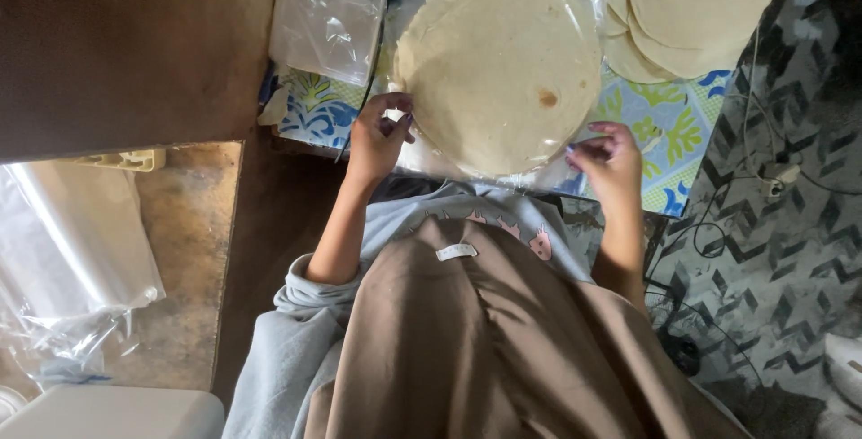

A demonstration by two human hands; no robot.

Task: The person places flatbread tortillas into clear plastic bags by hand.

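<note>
Clear plastic bag (575, 8) already round tortilla stack (499, 66); left hand (377, 138), right hand (607, 161) pinch bag's near edge, mouth unsealed. Loose tortillas (691, 8) beyond stack unbagged.

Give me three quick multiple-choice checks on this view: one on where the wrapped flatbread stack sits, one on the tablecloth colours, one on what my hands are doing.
1. Where is the wrapped stack of flatbreads?
A. On the floor
B. On the patterned tablecloth, between both hands
C. On the grey sleeve

2. What colours does the tablecloth show?
A. Red and black
B. Plain white
C. Blue, green and yellow

3. What are the left hand and right hand doing?
A. Both pinching the clear plastic at the stack's near edge
B. Both resting in the lap
C. One lifting a loose flatbread

Answers:
1 B, the stack lies on the cloth with a hand at each side.
2 C, leaf prints in those colours show at the cloth's edge.
3 A, fingers of both hands grip the film.
</note>
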